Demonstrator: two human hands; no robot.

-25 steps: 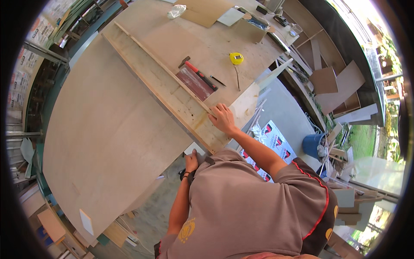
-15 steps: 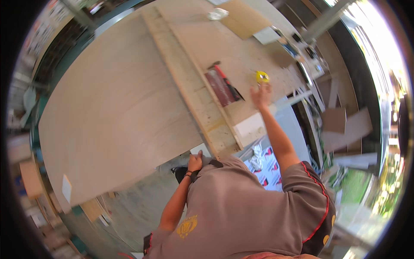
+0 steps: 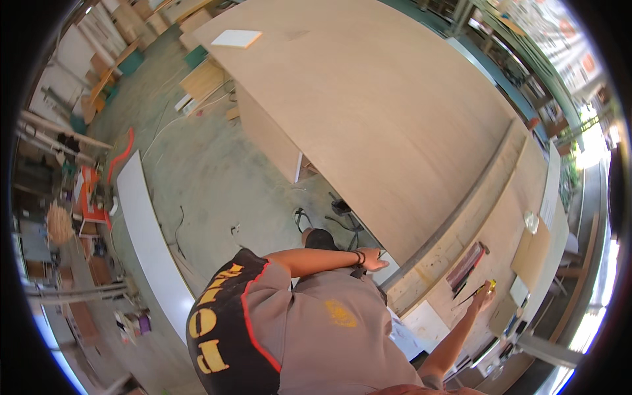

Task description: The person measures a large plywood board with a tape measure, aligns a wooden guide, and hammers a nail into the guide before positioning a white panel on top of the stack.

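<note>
Two hands in view. Right hand (image 3: 486,299), lower right of frame: fingers bent at the yellow tape measure (image 3: 492,286), whose yellow case shows past the fingertips. Whether the grip has closed on it cannot be told at this size. Left hand (image 3: 374,260), just below centre of frame: fingers together, pointing right, at the edge of a white piece (image 3: 390,268); pinching or only resting, cannot tell.

Position: tape measure over the lower-right part of the table (image 3: 368,118). Near it, up and to the left, a red-handled hammer (image 3: 476,258); farther up and right, tan cardboard (image 3: 532,253). A long wooden trough (image 3: 431,266) runs from the right of frame down toward the white piece. At upper left, a small white board (image 3: 237,38) lies on the table.

Handling (judged): tape measure likely light but dense for its bulk, hard-cased, not readily harmed; smooth sides could slip in dusty fingers. Best hold: across both flat sides of the case, thumb opposed, blade mouth left clear. White piece looks stiff, thin and light; corners probably chip before the faces. Hold by an edge, thumb above, fingers beneath.
</note>
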